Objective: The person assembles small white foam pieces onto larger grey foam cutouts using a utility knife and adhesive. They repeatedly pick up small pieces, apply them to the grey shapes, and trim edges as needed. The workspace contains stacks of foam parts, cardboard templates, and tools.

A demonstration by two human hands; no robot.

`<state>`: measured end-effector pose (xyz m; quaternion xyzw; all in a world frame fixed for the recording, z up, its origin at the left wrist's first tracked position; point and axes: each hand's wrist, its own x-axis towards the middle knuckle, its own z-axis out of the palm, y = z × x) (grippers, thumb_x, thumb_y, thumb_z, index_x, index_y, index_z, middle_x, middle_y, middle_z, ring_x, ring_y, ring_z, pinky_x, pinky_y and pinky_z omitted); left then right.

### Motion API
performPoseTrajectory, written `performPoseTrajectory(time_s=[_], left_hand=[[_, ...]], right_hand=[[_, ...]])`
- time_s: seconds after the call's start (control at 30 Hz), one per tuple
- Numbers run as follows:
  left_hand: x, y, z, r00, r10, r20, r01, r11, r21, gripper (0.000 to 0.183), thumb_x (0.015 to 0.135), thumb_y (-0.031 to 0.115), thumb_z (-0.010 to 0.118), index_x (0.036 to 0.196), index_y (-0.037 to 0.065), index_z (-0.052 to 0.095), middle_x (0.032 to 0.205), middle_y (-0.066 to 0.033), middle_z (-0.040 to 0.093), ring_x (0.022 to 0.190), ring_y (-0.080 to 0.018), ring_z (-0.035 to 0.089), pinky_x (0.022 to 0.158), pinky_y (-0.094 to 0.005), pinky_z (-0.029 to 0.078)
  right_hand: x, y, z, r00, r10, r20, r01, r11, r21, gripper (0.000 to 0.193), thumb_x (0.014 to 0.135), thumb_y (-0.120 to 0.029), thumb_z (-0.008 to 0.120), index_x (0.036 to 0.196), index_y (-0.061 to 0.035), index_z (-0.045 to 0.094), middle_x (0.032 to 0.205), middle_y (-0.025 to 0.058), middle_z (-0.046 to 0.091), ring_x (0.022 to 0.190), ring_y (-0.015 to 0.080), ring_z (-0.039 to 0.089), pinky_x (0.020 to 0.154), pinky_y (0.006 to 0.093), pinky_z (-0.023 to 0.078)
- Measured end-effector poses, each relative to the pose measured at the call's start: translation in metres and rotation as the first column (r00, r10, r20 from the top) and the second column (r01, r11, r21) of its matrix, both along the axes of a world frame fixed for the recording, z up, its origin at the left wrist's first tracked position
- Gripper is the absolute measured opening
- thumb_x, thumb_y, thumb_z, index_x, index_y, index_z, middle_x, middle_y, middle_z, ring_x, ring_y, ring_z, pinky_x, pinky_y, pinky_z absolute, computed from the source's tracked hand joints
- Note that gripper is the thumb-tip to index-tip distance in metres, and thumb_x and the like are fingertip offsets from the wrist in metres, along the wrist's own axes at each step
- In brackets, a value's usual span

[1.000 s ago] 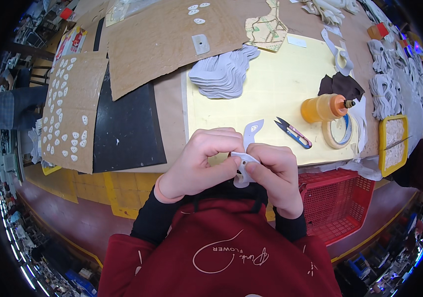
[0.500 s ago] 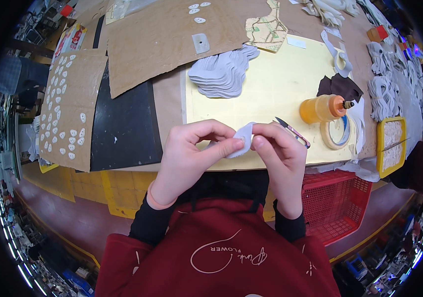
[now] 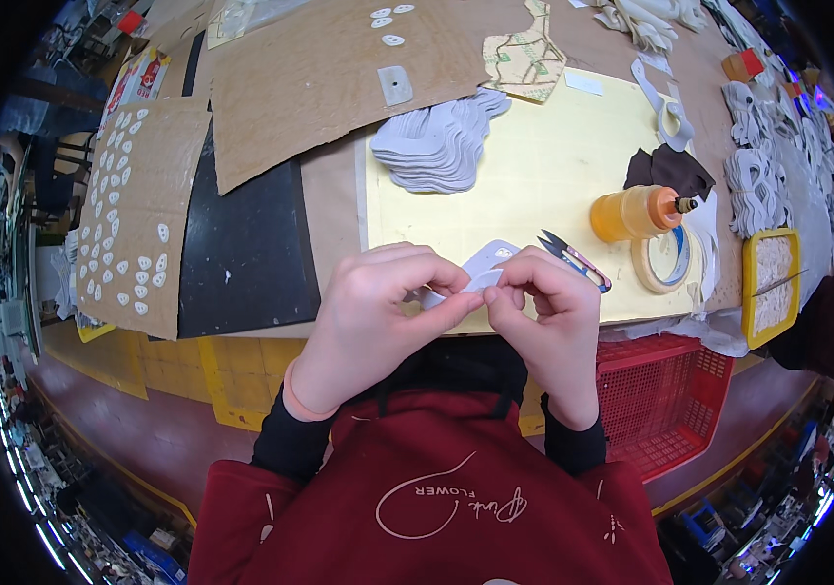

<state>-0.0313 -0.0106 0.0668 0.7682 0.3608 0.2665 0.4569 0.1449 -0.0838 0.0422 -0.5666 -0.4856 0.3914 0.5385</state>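
Counter edge: the counter [image 3: 334, 210] ends in a front rim that passes beneath the left hand [image 3: 373, 302] and right hand [image 3: 553, 302].
Open room: the yellow sheet [image 3: 534, 175] spreads beyond the hands, between the stack [image 3: 431, 146] and the bottle [image 3: 621, 216]; the snips [image 3: 587, 267] lie just beside the right hand, points away from the person.
Below the rim: a red basket [image 3: 665, 409], at the right.
Fingers: both hands closed, thumb against fingers, pinching the piece [image 3: 480, 281] from either side.
Piece: between the hands, over the sheet's near part; a grey flap [image 3: 487, 257] with a white patch [image 3: 503, 252] shows behind, joined or separate I cannot tell.
Change: half a second ago the piece stood broad side up; now it looks narrow and folded, the flap has come into sight, and more of the snips shows.
Materials: pale, thin, bendable piece; wavy-edged grey layers in the stack; brown cardboard [image 3: 310, 88]; smooth black board [image 3: 251, 253]; translucent orange bottle; ring-shaped tape [image 3: 644, 268].
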Motion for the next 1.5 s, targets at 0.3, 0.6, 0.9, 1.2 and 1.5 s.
performPoseTrajectory(time_s=[0.3, 0.6, 0.9, 1.2, 1.5], left_hand=[[-0.001, 0.001, -0.003, 0.999, -0.018, 0.036, 0.021, 0.997, -0.074, 0.011, 0.082, 0.003, 0.082, 0.088, -0.001, 0.073, 0.08, -0.0074, 0.071, 0.073, -0.0132, 0.065, 0.068, -0.0272, 0.052], [-0.004, 0.003, 0.001, 0.993, -0.097, 0.067, 0.11, 0.968, -0.224, 0.012, 0.087, 0.007, 0.079, 0.09, -0.003, 0.072, 0.081, -0.0113, 0.072, 0.072, -0.016, 0.07, 0.067, -0.0276, 0.055], [0.001, 0.0, -0.002, 0.962, 0.16, 0.222, 0.026, 0.756, -0.654, 0.012, 0.091, 0.007, 0.078, 0.094, -0.004, 0.074, 0.086, -0.0018, 0.073, 0.083, -0.0069, 0.065, 0.077, -0.0238, 0.053], [-0.001, 0.001, -0.002, 0.957, 0.193, 0.217, -0.001, 0.749, -0.663, 0.015, 0.095, 0.008, 0.075, 0.1, -0.005, 0.074, 0.091, -0.0045, 0.074, 0.086, -0.0094, 0.067, 0.079, -0.0249, 0.054], [-0.003, 0.007, -0.006, 0.984, 0.01, 0.18, 0.075, 0.884, -0.461, 0.009, 0.091, 0.005, 0.071, 0.094, -0.003, 0.071, 0.087, -0.0022, 0.07, 0.082, -0.0076, 0.063, 0.079, -0.0253, 0.051]], right_hand=[[-0.002, 0.0, -0.003, 0.992, -0.026, 0.125, 0.022, 0.999, 0.034, 0.009, 0.078, 0.004, 0.074, 0.085, 0.0026, 0.068, 0.073, 0.0032, 0.06, 0.065, 0.0094, 0.053, 0.059, 0.0243, 0.044], [0.009, 0.001, 0.001, 0.979, 0.105, 0.176, -0.113, 0.993, 0.037, 0.01, 0.078, 0.003, 0.075, 0.081, 0.0022, 0.066, 0.073, 0.0035, 0.06, 0.063, 0.0095, 0.052, 0.056, 0.0251, 0.042], [0.008, 0.001, -0.007, 0.781, 0.073, -0.62, -0.157, 0.984, -0.082, 0.006, 0.095, 0.002, 0.069, 0.097, 0.0039, 0.074, 0.091, 0.003, 0.067, 0.08, 0.0068, 0.061, 0.073, 0.0217, 0.048], [0.006, -0.002, -0.003, 0.852, 0.044, -0.522, -0.131, 0.983, -0.131, 0.002, 0.094, 0.004, 0.068, 0.095, 0.0045, 0.071, 0.093, 0.0014, 0.065, 0.083, 0.0047, 0.061, 0.073, 0.0196, 0.049], [0.004, -0.003, -0.002, 0.934, 0.065, -0.352, -0.126, 0.98, -0.152, 0.003, 0.089, 0.005, 0.069, 0.092, 0.0032, 0.07, 0.087, 0.0004, 0.063, 0.074, 0.004, 0.054, 0.065, 0.02, 0.043]])
